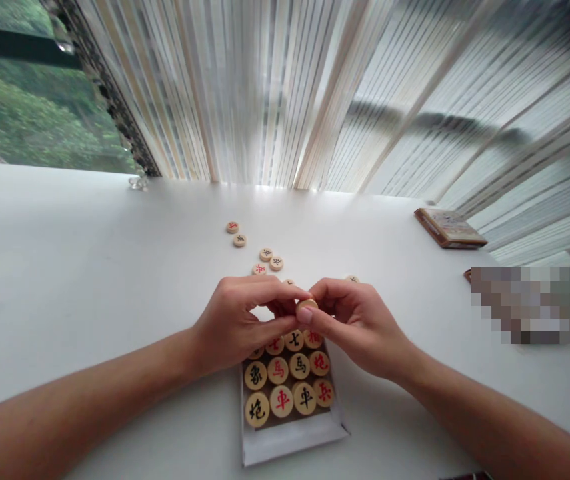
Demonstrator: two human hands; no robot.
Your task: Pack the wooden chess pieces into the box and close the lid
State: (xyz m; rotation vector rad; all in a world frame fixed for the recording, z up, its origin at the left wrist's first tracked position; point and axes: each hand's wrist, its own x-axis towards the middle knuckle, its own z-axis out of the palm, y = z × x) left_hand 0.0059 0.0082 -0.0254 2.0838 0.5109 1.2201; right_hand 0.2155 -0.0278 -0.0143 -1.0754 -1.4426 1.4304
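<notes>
1. Right grip point(359, 320): thumb and fingers closed on a round, pale wooden disc point(307, 306), held above the near box's far end.
2. Left grip point(232, 320): curled, fingertips at the disc's left side; cannot tell whether it pinches.
3. Open white rectangular box point(295, 442), below and nearer than both grips: rows of round wooden pieces point(281, 401), red and black characters.
4. Small, loose wooden discs point(266, 254): beyond the grips, on the white desk point(89, 267).
5. Flat brown box point(451, 228): beyond and right of the right grip.

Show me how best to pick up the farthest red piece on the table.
The red piece is probably best pinched by its rim, from above, at its near-left and far-right edges: it is a round disc lying flat, and a black-marked piece sits close at its near right.
</notes>
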